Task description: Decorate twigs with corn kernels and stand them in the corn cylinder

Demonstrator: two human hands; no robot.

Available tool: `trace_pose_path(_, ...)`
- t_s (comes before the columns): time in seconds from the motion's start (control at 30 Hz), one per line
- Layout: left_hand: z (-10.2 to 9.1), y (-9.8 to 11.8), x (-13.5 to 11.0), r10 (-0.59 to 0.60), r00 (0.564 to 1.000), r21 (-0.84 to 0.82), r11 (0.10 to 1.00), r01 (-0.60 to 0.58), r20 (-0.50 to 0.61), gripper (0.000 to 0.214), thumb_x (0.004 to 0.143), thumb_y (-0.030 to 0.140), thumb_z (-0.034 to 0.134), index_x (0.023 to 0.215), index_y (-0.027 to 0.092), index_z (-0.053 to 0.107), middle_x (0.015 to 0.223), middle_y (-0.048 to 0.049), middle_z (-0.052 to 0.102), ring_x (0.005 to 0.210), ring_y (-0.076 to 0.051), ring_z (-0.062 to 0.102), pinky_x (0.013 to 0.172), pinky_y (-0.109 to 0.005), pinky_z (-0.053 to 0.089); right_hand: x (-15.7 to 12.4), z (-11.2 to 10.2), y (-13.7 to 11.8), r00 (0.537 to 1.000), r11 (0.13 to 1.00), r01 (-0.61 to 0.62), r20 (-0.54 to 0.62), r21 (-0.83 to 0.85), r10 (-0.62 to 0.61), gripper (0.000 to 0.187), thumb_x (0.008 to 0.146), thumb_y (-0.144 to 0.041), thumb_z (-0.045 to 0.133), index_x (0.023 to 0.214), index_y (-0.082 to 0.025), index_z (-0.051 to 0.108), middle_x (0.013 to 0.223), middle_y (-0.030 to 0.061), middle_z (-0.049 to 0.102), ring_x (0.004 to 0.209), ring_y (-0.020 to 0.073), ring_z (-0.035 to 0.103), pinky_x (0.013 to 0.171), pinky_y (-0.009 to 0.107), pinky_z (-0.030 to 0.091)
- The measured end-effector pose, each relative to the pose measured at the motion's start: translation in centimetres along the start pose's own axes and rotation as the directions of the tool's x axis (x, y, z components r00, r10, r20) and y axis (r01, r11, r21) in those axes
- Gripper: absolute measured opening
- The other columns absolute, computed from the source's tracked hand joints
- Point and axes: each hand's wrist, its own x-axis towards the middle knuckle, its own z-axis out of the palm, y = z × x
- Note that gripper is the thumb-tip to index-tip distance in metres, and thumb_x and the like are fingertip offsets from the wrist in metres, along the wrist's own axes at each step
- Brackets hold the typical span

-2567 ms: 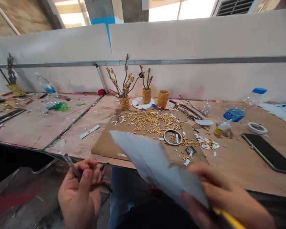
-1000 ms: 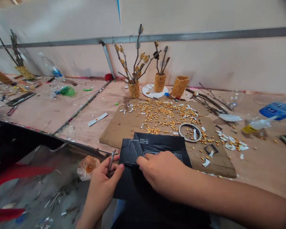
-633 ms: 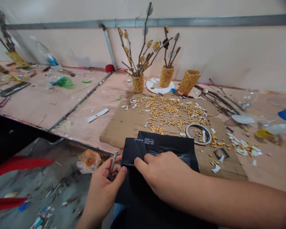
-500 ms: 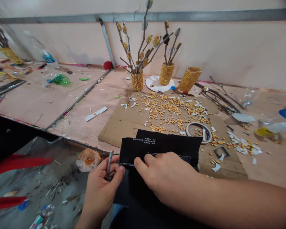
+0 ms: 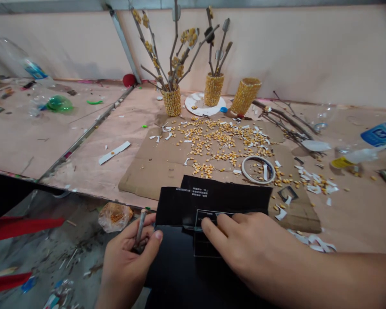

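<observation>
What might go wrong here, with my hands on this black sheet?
The left hand holds a stick while at the edge of the black sheet, so that grip might slip. Loose corn kernels lie on the cardboard just beyond the sheet; a sudden sweep could scatter them. The right forearm is close to white scraps and may brush them away.

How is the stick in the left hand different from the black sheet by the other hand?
The stick is narrow and rounded; the black sheet is broad, with flat faces. The stick is plain grey-brown with a paler end, while the black sheet carries white print. The stick points upward from the left hand; the black sheet spreads beneath the right hand.
</observation>
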Motion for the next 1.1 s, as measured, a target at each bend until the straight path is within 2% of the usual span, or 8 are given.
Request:
trace_pose_path(0.13, -1.0, 0.3, 0.6, -0.037, 0.999, 0.044, 0.998, 0.036, 0.022, 0.045, 0.063, 0.042, 0.094, 0.101, 0.019, 0.084, 0.06, 0.0021, 0.066, 0.055, -0.015, 0.06, 0.052, -0.02, 0.048, -3.2, 1.7, 1.1, 0.995, 0.995, -0.096, -0.006, -0.026, 0.096, 0.059, 0.072, -0.007, 0.066, 0.131, -0.012, 0.064, 0.085, 0.0039, 0.074, 0.055, 0.0211, 0.067, 0.047, 0.037, 0.021)
trace_pose_path(0.27, -0.9, 0.5, 0.7, -0.027, 0.999, 0.044, 0.999, 0.029, -0.045, 0.047, 0.064, 0.044, 0.095, 0.102, 0.021, 0.084, 0.065, 0.0015, 0.072, 0.06, -0.017, 0.065, 0.058, -0.021, 0.053, -6.4, 3.2, 2.0, 0.988, 0.987, -0.157, 0.0, -0.031, 0.157, 0.066, 0.068, -0.003, 0.062, 0.132, -0.013, 0.061, 0.088, 0.0035, 0.075, 0.054, 0.0164, 0.063, 0.049, 0.037, 0.017)
trace_pose_path(0.4, -0.5, 0.2, 1.0, -0.025, 1.0, 0.042, 0.999, 0.026, -0.009, 0.046, 0.063, 0.043, 0.096, 0.1, 0.02, 0.083, 0.061, 0.0036, 0.068, 0.059, -0.014, 0.063, 0.058, -0.018, 0.051, -8.4, 3.8, 2.6, 0.976, 0.976, -0.217, 0.027, -0.012, 0.217, 0.05, 0.073, -0.002, 0.061, 0.121, -0.018, 0.062, 0.084, 0.0019, 0.072, 0.05, 0.0147, 0.057, 0.051, 0.037, 0.012)
trace_pose_path(0.5, -0.6, -0.3, 1.8, -0.131, 0.991, 0.002, 0.991, 0.131, 0.034, 0.051, 0.06, 0.043, 0.098, 0.101, 0.018, 0.082, 0.067, -0.0001, 0.074, 0.062, -0.016, 0.068, 0.058, -0.02, 0.053, -8.8, 3.4, 2.8, 0.967, 0.966, -0.253, 0.02, 0.058, 0.252, 0.03, 0.08, -0.006, 0.061, 0.105, -0.021, 0.062, 0.08, 0.0004, 0.07, 0.047, 0.0135, 0.052, 0.052, 0.038, 0.01)
trace_pose_path(0.63, -0.3, -1.1, 2.5, -0.226, 0.966, -0.127, 0.962, 0.241, 0.124, 0.048, 0.055, 0.041, 0.1, 0.093, 0.017, 0.081, 0.076, -0.0041, 0.079, 0.067, -0.02, 0.072, 0.06, -0.023, 0.057, -6.9, 2.3, 2.4, 0.961, 0.95, -0.269, -0.025, 0.157, 0.276, 0.014, 0.09, -0.012, 0.06, 0.099, -0.022, 0.058, 0.082, -0.0005, 0.07, 0.05, 0.0131, 0.053, 0.052, 0.036, 0.013)
trace_pose_path(0.73, 0.7, -1.3, 2.4, -0.254, 0.943, -0.17, 0.941, 0.293, 0.215, 0.044, 0.063, 0.045, 0.097, 0.09, 0.016, 0.078, 0.072, -0.0039, 0.077, 0.065, -0.02, 0.071, 0.059, -0.025, 0.056, -3.3, 1.3, 1.7, 0.981, 0.962, -0.195, 0.051, 0.193, 0.189, 0.012, 0.093, -0.015, 0.063, 0.1, -0.022, 0.058, 0.086, 0.0006, 0.072, 0.056, 0.0148, 0.06, 0.052, 0.034, 0.015)
trace_pose_path(0.9, 2.3, -0.4, 1.5, -0.197, 0.96, -0.137, 0.964, 0.226, 0.198, 0.03, 0.071, 0.041, 0.091, 0.082, 0.018, 0.076, 0.067, -0.0015, 0.072, 0.06, -0.017, 0.064, 0.056, -0.023, 0.05, 2.0, 0.4, 0.4, 0.988, 0.983, -0.109, 0.127, 0.148, 0.09, 0.013, 0.095, -0.014, 0.065, 0.106, -0.018, 0.062, 0.085, 0.0064, 0.075, 0.06, 0.0194, 0.069, 0.047, 0.032, 0.02)
trace_pose_path(1.1, 3.0, 0.9, 0.8, -0.143, 0.98, -0.092, 0.983, 0.157, 0.134, 0.021, 0.073, 0.035, 0.086, 0.069, 0.02, 0.073, 0.056, 0.003, 0.062, 0.05, -0.012, 0.055, 0.05, -0.021, 0.041, 2.4, 0.6, -0.2, 0.986, 0.992, -0.085, 0.148, 0.094, 0.071, 0.032, 0.093, -0.017, 0.07, 0.125, -0.012, 0.063, 0.084, 0.0092, 0.076, 0.063, 0.022, 0.073, 0.045, 0.032, 0.029)
